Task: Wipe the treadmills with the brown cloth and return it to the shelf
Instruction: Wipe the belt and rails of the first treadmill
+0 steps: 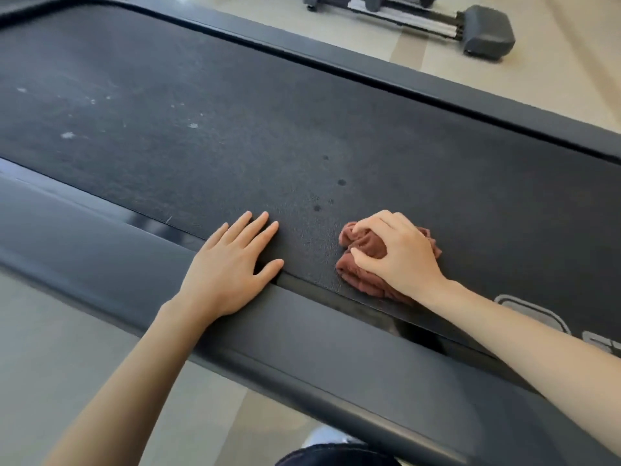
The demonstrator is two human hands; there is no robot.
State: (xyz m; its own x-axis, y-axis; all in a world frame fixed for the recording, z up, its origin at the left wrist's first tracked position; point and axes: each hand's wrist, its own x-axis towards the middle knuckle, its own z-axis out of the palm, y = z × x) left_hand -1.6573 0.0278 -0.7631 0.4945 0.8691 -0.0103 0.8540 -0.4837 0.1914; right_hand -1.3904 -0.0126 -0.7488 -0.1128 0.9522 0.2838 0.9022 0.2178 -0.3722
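A treadmill fills the view, its dark belt [235, 122] running from upper left to lower right, with pale dusty specks on its left part and a few dark spots near the middle. My right hand [396, 250] grips the bunched brown cloth [359, 274] and holds it down on the belt close to the near edge. To its left, my left hand [232, 264] lies flat with straight fingers, its palm on the near side rail [319, 331] and its fingertips on the belt.
A far side rail [437, 85] borders the belt. Beyond it, on the pale floor, stands the grey base of another machine [484, 31]. Pale floor [50, 348] also shows at the lower left, and my knee [336, 457] is at the bottom edge.
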